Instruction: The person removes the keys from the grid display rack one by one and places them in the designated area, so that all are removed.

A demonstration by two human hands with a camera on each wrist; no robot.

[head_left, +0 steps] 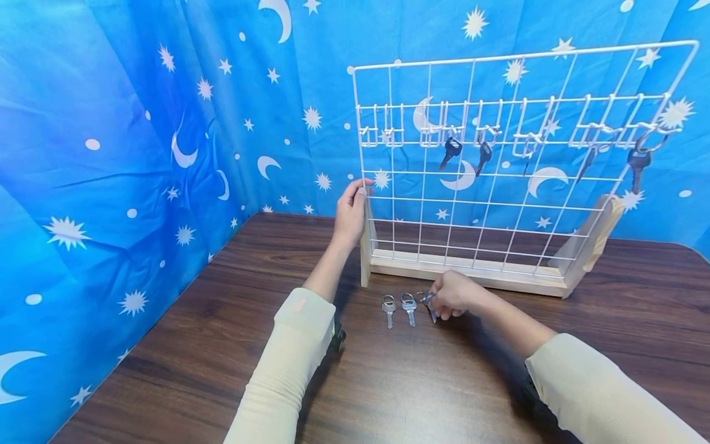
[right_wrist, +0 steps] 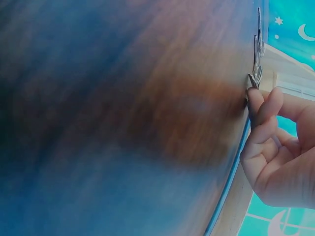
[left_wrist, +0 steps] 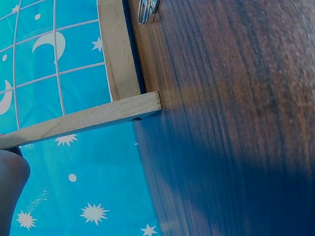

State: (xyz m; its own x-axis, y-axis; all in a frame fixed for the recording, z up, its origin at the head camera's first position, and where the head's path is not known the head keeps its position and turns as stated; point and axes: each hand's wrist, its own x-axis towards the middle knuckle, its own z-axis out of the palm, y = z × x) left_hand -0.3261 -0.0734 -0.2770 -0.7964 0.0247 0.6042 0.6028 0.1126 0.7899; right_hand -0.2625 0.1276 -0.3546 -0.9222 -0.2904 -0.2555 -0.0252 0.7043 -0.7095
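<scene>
A white wire grid rack point(head_left: 431, 198) on a wooden stand point(head_left: 471, 272) rises from the table. My left hand point(head_left: 350, 213) grips the rack's left edge, thumb at the front. In the left wrist view, part of that hand point(left_wrist: 11, 172) shows by the wooden side post point(left_wrist: 83, 116). Just in front of the stand, my right hand point(head_left: 457, 295) pinches a silver key point(head_left: 434, 317) at the table surface; its ring sticks out to the left. Two more silver keys with rings, one left point(head_left: 389, 313) and one nearer point(head_left: 410, 311), lie beside it in a row.
Wire hooks point(head_left: 383, 135) line the upper part of the grid. Several dark keys hang there, among them one in the middle point(head_left: 452, 152) and one at the right end point(head_left: 638, 165). Blue star-patterned cloth point(head_left: 138, 185) hangs behind and left of the brown table point(head_left: 222, 345).
</scene>
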